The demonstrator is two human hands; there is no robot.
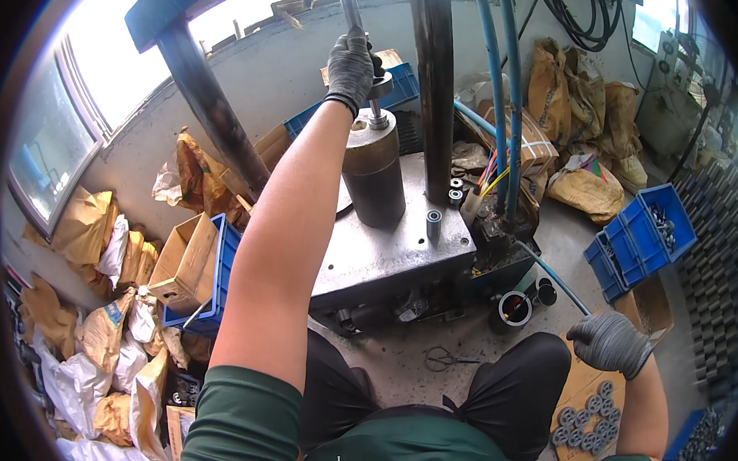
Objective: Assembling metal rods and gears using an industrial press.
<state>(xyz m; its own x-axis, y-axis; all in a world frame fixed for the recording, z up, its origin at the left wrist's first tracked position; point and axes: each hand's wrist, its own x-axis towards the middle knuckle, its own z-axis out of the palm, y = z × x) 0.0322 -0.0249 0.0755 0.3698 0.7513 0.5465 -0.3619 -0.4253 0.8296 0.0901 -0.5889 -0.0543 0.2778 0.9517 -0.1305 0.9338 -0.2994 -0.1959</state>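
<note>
My left hand (pixel 351 65), in a grey knit glove, is raised over the press and wrapped round a metal rod (pixel 348 5). Just below it, a steel punch with a wide collar (pixel 380 86) stands on a thick steel cylinder (pixel 375 177), which rests on the metal press table (pixel 384 260). My right hand (pixel 611 342), gloved alike, closes round the near end of a long blue lever (pixel 558 280) at the right. A small steel sleeve (pixel 433 225) stands upright on the table, with small ring-ended parts (pixel 455 195) near the right column.
Dark press columns (pixel 434 93) flank the cylinder. Blue bins (pixel 653 230) stand at the right, near stacked dark parts (pixel 725 271). Several grey toothed rings (pixel 583 429) lie on cardboard beside my right knee. Pots (pixel 513 309) and scissors (pixel 441 360) are on the floor; sacks (pixel 105 334) crowd the left.
</note>
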